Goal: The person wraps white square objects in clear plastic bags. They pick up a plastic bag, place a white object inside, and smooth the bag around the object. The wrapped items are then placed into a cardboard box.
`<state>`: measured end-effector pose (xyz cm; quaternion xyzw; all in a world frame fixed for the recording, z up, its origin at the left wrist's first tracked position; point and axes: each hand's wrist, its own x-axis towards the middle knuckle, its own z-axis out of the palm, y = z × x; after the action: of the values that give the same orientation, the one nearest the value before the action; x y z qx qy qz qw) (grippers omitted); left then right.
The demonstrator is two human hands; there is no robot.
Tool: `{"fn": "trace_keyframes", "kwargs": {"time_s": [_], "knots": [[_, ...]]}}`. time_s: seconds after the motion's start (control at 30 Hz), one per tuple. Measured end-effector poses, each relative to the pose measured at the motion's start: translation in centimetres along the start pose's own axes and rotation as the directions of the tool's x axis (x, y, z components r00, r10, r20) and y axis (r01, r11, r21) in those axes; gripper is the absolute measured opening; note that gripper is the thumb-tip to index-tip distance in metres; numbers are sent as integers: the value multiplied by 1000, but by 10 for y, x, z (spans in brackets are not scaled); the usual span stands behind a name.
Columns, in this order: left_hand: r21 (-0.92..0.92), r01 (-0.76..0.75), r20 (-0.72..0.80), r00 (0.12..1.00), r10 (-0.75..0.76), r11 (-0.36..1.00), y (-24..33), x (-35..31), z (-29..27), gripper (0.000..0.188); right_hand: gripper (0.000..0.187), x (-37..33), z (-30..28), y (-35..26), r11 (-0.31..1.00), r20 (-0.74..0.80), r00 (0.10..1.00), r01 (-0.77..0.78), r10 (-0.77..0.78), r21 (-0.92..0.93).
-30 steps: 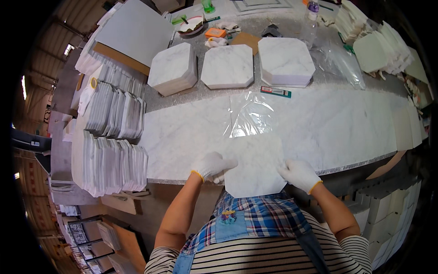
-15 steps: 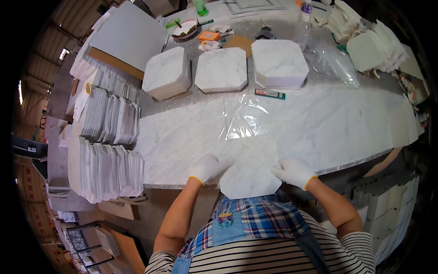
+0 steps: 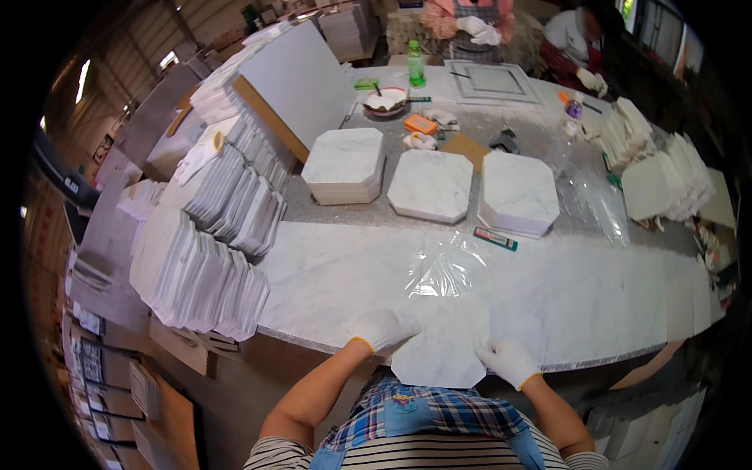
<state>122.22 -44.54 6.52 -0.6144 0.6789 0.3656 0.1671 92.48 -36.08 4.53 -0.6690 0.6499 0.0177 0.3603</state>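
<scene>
In white gloves with yellow cuffs, my left hand [image 3: 384,330] and my right hand [image 3: 508,361] grip opposite side edges of an eight-sided white marble tile [image 3: 440,345]. My left thumb lies over the tile's face; the fingers beneath are hidden. The tile's near edge sticks out past the front of the worktop, close to my plaid apron [image 3: 439,407]. Just beyond the tile, a crumpled clear plastic sheet [image 3: 445,270] lies on the white marble slab [image 3: 587,290].
Three stacks of eight-sided tiles [image 3: 430,184] stand across the slab, with a small green-and-red box [image 3: 496,239] before them. Rows of tiles on edge [image 3: 196,274] fill the left. More tiles [image 3: 666,184] and clear plastic [image 3: 591,204] sit right. Two people [image 3: 473,31] are at the far side.
The view has tipped upward and the far side of the table with two people has come into it. Both hands still hold the tile at its sides.
</scene>
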Motion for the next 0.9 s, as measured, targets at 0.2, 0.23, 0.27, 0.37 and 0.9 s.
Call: {"fn": "trace_keyframes", "kwargs": {"time_s": [0.2, 0.23, 0.27, 0.37, 0.9], "knots": [[-17, -22, -60, 998, 21, 1000, -3, -3, 1, 83, 53, 1, 10, -1, 995, -62, 998, -20, 14, -103], [-9, -20, -55, 998, 20, 1000, -2, -4, 0, 82, 53, -1, 7, -4, 995, -62, 998, -28, 22, -98], [-4, -25, -59, 998, 25, 1000, -3, -2, 1, 82, 52, -2, 3, -8, 997, -47, 998, -37, 33, -75], [5, -24, -43, 999, 24, 1000, -5, 2, 4, 81, 51, -2, 4, -6, 993, -109, 994, -27, 14, -118], [6, -44, 2, 999, 44, 999, 0, -8, -16, 77, 38, -5, -6, -24, 998, -403, 914, 59, -39, 37]]}}
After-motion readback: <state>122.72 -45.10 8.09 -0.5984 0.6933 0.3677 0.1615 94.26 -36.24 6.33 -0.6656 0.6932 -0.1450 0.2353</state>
